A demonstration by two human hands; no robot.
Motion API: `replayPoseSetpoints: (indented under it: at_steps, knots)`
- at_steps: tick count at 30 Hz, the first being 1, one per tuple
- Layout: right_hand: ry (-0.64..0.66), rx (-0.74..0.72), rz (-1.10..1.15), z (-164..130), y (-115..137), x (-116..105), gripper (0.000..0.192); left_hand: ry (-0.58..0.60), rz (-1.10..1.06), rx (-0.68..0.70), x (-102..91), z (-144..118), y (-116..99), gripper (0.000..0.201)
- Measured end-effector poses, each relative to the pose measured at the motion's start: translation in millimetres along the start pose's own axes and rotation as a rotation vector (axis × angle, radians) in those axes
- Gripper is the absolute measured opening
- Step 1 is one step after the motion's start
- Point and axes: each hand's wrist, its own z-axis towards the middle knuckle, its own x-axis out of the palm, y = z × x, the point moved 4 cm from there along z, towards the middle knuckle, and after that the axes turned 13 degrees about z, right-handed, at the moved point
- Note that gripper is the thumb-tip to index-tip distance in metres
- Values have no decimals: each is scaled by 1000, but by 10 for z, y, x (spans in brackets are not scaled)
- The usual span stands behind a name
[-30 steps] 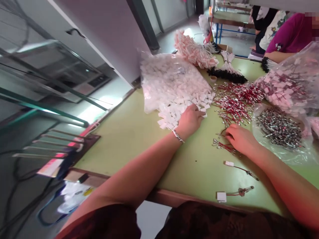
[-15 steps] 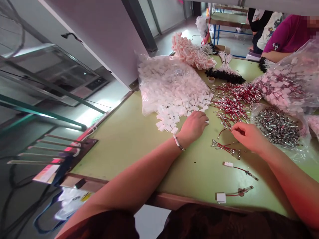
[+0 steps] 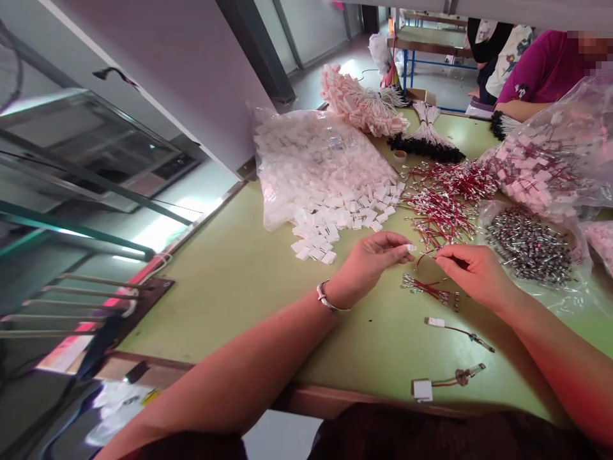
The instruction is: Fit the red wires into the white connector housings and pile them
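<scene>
Small white housing (image 3: 410, 247), at frame centre, is being pinched at the left hand (image 3: 371, 262) fingertips; the right hand (image 3: 472, 271) is pinching a red wire lead (image 3: 424, 255), lying roughly horizontal just right of it. Above, an open bag (image 3: 311, 160) is spilling white housings; at right, a bag (image 3: 531, 246) is holding metal terminals

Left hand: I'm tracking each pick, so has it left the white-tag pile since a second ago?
Yes. The left hand has drawn back from the white-tag pile, pinching one tag.
</scene>
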Motion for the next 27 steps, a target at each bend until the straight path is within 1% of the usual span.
replayPoseSetpoints:
  at_steps: [3,9,10,12,14,16,17,19,22,24,25,27]
  knots:
    - [29,-8,29,-3,13,33,17,65,-131,-28,56,-21,38,18]
    - [52,-25,-18,-2,-8,35,16,151,-157,16,65,-16,60,16]
    - [50,-32,-55,-7,-4,38,16,155,-152,19,65,-17,56,15]
    - [24,-71,-201,-27,19,54,18,145,-134,16,70,-19,45,16]
    - [-5,-150,-398,-61,55,102,22,134,-110,-10,91,-25,43,17]
    - [-8,-236,-548,-106,81,179,26,138,-103,-49,130,-35,61,19]
    - [5,-266,-585,-129,84,219,28,145,-105,-69,154,-42,79,20]
    - [40,-284,-589,-166,70,273,29,176,-118,-99,207,-59,126,23]
    - [69,-237,-507,-183,43,280,25,238,-166,-101,258,-81,171,28]
    - [88,-173,-439,-172,48,259,23,293,-168,-82,243,-86,138,31]
    - [106,-136,-407,-168,62,252,23,337,-132,-66,218,-85,98,31]
    - [163,-60,-341,-174,115,256,24,438,33,3,122,-67,-14,30]
